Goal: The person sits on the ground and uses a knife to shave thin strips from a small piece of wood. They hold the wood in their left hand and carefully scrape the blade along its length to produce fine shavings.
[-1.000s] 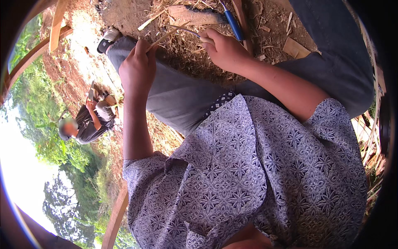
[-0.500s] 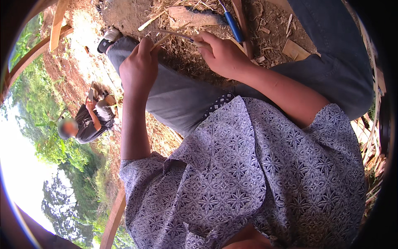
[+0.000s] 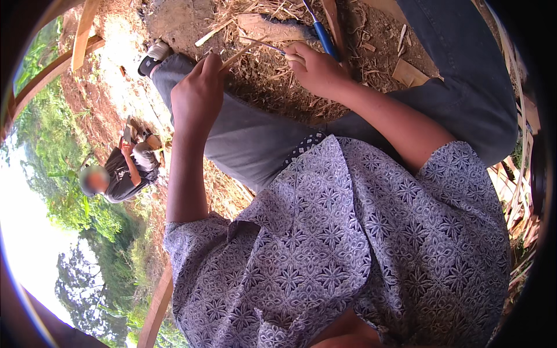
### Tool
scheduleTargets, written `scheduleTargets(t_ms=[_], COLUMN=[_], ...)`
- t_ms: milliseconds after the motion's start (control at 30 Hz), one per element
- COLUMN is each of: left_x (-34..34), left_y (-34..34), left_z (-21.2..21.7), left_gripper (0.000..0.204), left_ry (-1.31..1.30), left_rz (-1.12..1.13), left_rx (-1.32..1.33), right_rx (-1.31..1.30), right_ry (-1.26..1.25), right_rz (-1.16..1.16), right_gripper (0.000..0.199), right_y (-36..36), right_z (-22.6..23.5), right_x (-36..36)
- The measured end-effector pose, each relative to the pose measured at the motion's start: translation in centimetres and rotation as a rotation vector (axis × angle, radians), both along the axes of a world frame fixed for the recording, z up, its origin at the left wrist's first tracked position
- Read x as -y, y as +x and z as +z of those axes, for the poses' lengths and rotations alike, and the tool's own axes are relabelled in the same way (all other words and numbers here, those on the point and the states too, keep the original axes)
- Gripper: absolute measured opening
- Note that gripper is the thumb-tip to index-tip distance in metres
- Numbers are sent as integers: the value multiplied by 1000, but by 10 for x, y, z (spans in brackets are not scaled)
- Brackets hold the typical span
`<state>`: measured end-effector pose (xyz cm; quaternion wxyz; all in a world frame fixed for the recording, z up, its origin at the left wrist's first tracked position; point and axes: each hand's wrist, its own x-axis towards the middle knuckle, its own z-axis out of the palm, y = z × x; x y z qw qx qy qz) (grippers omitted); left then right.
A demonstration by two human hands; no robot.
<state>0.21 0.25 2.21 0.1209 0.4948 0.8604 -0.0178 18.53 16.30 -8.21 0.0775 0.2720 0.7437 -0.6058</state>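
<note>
Stick (image 3: 234, 59): near end hidden in left hand (image 3: 199, 95)
Knife (image 3: 262, 43): handle mostly within right hand (image 3: 319, 72)
Blue-handled tool (image 3: 325, 39): tip cut off
Left person (image 3: 123, 175): head blurred

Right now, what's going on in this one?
A seated person has a thin wooden stick in the left grip and a slim-bladed tool in the right grip. Stick and blade cross in view; whether they touch is unclear. A blue-handled tool lies beside partly blackened wood on shaving-strewn ground. Another person is farther off at left.

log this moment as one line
left hand: holds thin wooden strip | right hand: holds thin-bladed tool | nearby: blue-handled tool, charred wood piece
</note>
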Motion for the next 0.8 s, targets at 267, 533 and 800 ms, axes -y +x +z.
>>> scheduleTargets(t_ms=[267,533,800], left_x=[-2,-2,-3], left_y=[0,4,0], left_z=[3,1,1], left_gripper=[20,17,19], left_ry=[-10,-18,-18], left_rz=[-2,15,-31], left_rx=[4,-7,7], right_rx=[62,-25,-95], right_ry=[57,47,-14], right_rz=[48,19,20], right_gripper=[30,31,32], right_y=[1,6,5], right_z=[-19,-15,6], right_x=[2,7,4])
